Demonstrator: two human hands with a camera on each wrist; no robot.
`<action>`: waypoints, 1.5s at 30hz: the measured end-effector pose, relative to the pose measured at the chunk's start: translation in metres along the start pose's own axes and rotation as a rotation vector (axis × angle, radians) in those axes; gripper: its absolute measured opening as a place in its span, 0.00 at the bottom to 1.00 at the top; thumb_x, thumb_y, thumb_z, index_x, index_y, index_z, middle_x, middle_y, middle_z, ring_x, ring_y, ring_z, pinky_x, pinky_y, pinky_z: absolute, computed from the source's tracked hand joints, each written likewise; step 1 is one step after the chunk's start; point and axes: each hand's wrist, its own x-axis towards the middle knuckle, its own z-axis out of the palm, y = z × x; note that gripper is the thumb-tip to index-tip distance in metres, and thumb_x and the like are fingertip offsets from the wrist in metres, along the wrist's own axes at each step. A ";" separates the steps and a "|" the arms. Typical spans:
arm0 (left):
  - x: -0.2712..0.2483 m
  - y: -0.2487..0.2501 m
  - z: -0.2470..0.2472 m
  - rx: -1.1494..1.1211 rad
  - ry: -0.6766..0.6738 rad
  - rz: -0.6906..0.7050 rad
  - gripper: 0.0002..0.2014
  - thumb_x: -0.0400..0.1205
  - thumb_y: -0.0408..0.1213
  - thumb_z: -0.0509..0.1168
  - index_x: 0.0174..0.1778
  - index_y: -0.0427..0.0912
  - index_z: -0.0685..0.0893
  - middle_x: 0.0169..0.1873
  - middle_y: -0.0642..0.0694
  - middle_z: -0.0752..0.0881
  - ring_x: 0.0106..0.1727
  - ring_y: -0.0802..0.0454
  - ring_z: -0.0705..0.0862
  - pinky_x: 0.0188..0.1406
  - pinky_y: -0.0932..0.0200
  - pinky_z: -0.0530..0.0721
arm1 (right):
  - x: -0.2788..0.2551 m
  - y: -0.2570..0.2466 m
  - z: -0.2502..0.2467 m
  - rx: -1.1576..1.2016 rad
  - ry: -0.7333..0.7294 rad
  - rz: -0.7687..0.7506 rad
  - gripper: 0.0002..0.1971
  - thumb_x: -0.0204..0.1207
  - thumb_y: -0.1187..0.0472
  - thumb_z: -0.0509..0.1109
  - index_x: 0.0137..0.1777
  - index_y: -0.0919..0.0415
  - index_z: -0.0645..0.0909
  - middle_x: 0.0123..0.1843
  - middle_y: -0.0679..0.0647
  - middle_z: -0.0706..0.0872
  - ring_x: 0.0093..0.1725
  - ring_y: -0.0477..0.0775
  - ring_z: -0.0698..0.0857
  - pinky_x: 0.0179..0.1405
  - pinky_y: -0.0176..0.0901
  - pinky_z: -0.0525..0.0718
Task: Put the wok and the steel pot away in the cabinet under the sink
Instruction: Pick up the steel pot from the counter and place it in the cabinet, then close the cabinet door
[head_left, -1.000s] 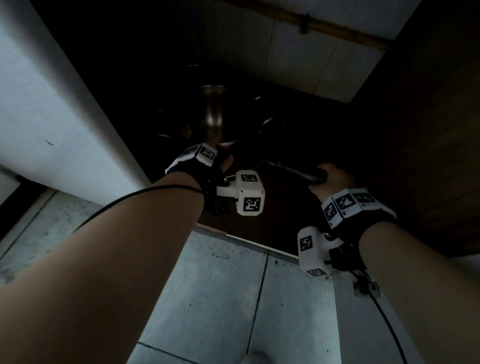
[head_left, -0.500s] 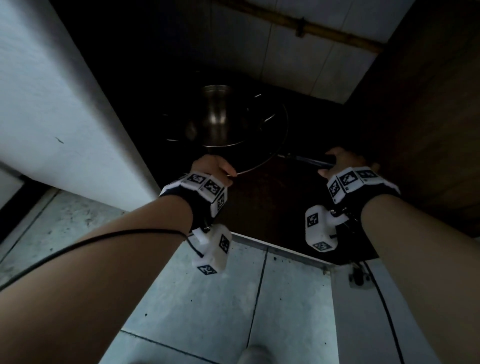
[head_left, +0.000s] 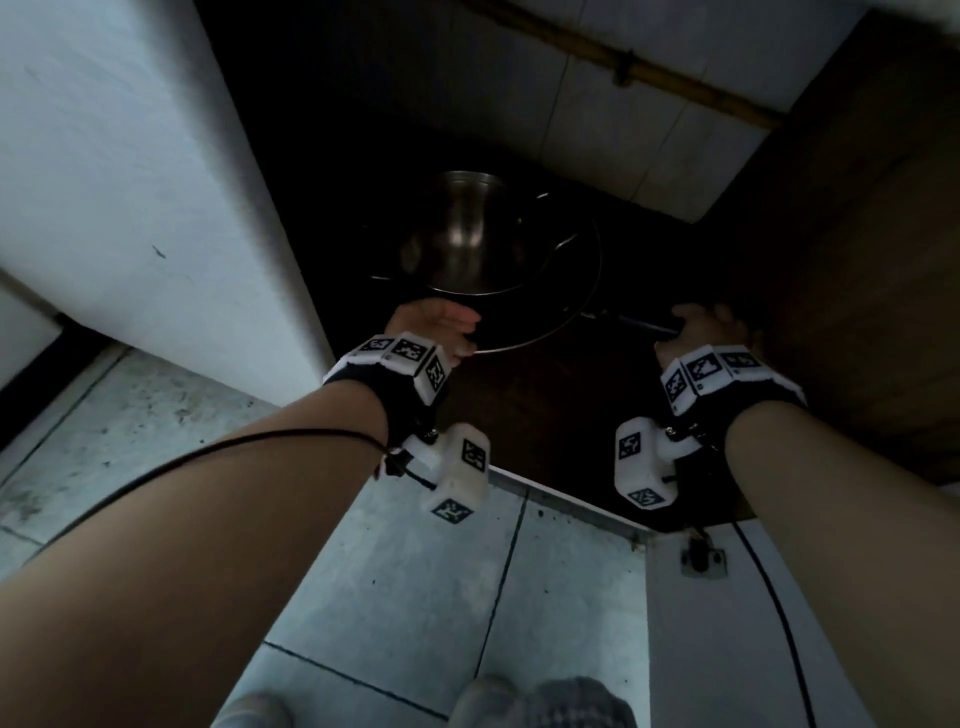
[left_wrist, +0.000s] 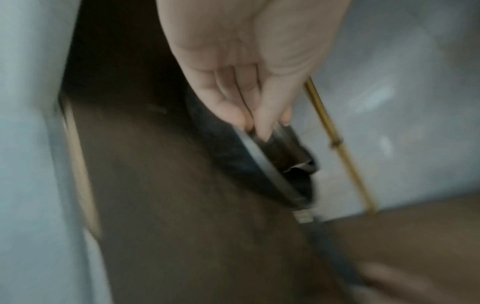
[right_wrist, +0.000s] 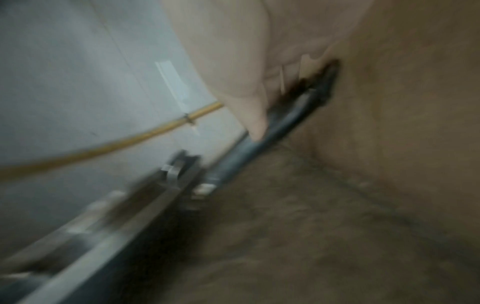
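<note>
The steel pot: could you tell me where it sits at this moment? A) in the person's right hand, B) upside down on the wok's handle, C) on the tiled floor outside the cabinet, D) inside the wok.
D: the head view shows the steel pot nested upright in the wok, whose rim the left hand pinches while the right hand holds its handle.

Head view: overall dim. The cabinet (head_left: 519, 405) interior is near black at its upper left; the tiled floor (head_left: 415, 571) in front of it is the brightest zone, lit from outside the cabinet. Inside the cabinet, the steel pot (head_left: 462, 234) carries a soft vertical highlight. Straight edges bow toward the frame borders from wide-angle distortion. Left wrist view: motion blur throughout, heaviest toward the lower border; the yellow pipe (left_wrist: 337, 144) behind the cabinet is smeared. Right wrist view: stronger blur, soft focus everywhere, low contrast, no glare
</note>
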 end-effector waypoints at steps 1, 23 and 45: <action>-0.007 0.004 0.002 -0.161 0.024 0.009 0.19 0.80 0.21 0.60 0.68 0.30 0.77 0.69 0.34 0.80 0.49 0.49 0.82 0.50 0.56 0.82 | -0.005 -0.009 -0.004 0.061 -0.002 -0.005 0.30 0.72 0.60 0.65 0.76 0.53 0.68 0.79 0.63 0.67 0.77 0.67 0.66 0.78 0.59 0.64; -0.170 0.062 -0.082 -0.668 -0.179 -0.425 0.19 0.85 0.39 0.53 0.71 0.42 0.76 0.64 0.42 0.83 0.59 0.47 0.81 0.55 0.57 0.77 | -0.165 -0.154 -0.080 0.742 -1.009 0.196 0.07 0.81 0.62 0.59 0.44 0.54 0.77 0.43 0.56 0.83 0.43 0.55 0.82 0.43 0.46 0.80; -0.546 0.224 -0.010 -0.720 -0.198 -0.549 0.13 0.84 0.39 0.56 0.63 0.46 0.78 0.43 0.51 0.86 0.42 0.55 0.84 0.36 0.62 0.78 | -0.494 0.007 -0.420 1.291 -0.123 0.197 0.07 0.69 0.63 0.68 0.41 0.48 0.80 0.41 0.50 0.84 0.39 0.44 0.82 0.37 0.32 0.81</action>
